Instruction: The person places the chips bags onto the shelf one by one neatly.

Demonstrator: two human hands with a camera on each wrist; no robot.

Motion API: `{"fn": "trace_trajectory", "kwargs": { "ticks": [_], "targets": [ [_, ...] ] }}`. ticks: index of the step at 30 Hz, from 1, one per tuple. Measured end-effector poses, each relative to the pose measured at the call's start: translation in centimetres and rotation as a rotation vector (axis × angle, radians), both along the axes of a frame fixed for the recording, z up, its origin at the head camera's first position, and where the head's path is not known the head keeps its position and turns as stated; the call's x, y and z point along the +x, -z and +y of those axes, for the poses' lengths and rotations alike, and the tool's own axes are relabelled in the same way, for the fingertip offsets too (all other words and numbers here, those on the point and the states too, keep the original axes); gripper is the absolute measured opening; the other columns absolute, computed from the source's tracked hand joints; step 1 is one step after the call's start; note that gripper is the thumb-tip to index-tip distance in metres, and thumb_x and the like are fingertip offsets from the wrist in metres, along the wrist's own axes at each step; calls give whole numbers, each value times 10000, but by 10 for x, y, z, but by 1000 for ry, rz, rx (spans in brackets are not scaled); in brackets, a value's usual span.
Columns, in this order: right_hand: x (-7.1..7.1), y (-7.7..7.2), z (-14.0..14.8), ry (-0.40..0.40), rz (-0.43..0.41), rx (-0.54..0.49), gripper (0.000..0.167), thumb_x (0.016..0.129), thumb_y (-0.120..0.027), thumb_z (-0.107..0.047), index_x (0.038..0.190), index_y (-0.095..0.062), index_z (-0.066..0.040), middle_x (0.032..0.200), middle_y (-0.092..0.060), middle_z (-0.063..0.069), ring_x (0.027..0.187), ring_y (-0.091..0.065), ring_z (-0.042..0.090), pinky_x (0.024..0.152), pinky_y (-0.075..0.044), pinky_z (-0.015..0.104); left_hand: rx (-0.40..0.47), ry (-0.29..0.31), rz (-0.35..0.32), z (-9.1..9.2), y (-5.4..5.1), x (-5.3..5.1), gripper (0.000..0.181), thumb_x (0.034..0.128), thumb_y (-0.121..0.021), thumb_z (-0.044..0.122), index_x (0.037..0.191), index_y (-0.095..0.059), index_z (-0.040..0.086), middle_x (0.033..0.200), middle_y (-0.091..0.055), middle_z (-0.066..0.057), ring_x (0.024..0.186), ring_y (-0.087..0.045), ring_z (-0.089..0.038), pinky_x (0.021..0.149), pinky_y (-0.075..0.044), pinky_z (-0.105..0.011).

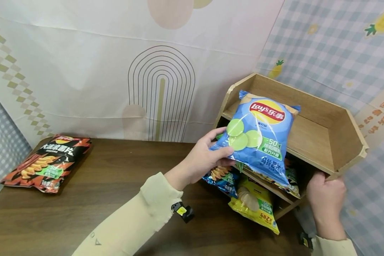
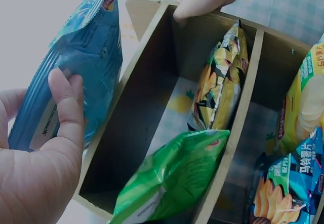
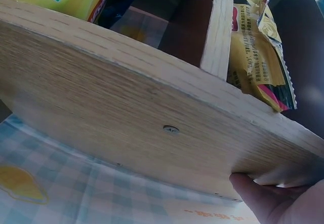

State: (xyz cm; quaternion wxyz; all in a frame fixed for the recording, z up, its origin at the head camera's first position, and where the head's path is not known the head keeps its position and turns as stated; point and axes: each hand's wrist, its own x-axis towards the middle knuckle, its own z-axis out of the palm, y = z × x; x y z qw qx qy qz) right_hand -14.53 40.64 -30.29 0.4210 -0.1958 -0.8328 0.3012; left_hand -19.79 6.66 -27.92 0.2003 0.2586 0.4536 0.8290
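A blue Lay's chip bag with lime slices on its front is pinched by its lower left side in my left hand. In the head view it hangs in front of the wooden shelf, overlapping the open top tray. My right hand grips the shelf's right side, just under the top tray's corner; part of its fingers is hidden there. Inside the shelf's middle level, a green chip bag and a gold-and-black chip bag stand apart.
On the bottom level sit a yellow chip bag and a dark blue chip bag, both jutting out in front. A black-and-orange chip bag lies on the brown table at far left. Patterned cloths hang behind and at the sides.
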Motion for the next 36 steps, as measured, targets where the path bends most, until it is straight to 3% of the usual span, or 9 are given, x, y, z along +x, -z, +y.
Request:
{"fn": "trace_trajectory", "kwargs": {
  "ticks": [8, 14, 18, 25, 30, 36],
  "targets": [
    [-1, 1, 1, -3, 9, 15, 351, 908, -399, -196, 934, -524, 130, 929, -532, 463, 862, -473, 639, 621, -272, 696, 27, 61, 30, 18, -12, -5, 560, 953, -612, 75, 1441, -409, 261, 1246, -492, -173, 869, -641, -287, 826, -549, -393],
    [-1, 4, 4, -11, 18, 78, 274, 878, -415, -157, 826, -505, 96, 825, -534, 428, 649, -433, 534, 500, -253, 603, 54, 158, -6, 33, -27, -11, 565, 961, -608, 99, 1452, -395, 281, 1246, -488, -175, 911, -649, -294, 858, -535, -393],
    [-3, 5, 4, -40, 52, 138, 243, 874, -432, -128, 842, -523, 96, 814, -548, 382, 623, -395, 465, 485, -227, 537, 49, 181, -25, 42, -35, -15, 560, 962, -609, 116, 1451, -397, 286, 1225, -506, -187, 929, -652, -306, 851, -539, -388],
    [-4, 2, 2, -10, -11, 93, 426, 980, -416, -285, 1085, -566, 101, 949, -540, 435, 853, -470, 644, 615, -282, 679, 20, 117, -27, 65, -38, -21, 528, 958, -618, 163, 1433, -403, 247, 1160, -547, -149, 919, -677, -299, 839, -543, -401],
    [-3, 1, 1, -5, 17, 37, 472, 990, -367, -288, 1072, -597, 116, 1025, -547, 434, 954, -458, 649, 710, -272, 717, 51, 62, 0, 83, -33, -22, 503, 964, -612, 192, 1423, -410, 227, 1086, -607, -129, 911, -687, -280, 810, -555, -382],
    [-2, 1, 0, 13, 27, 35, 446, 952, -399, -242, 1053, -589, 148, 991, -542, 456, 940, -448, 665, 693, -264, 717, 13, -12, 67, 80, -25, -21, 556, 947, -643, 204, 1442, -393, 243, 1072, -627, -110, 890, -691, -256, 797, -559, -354]
  ]
}}
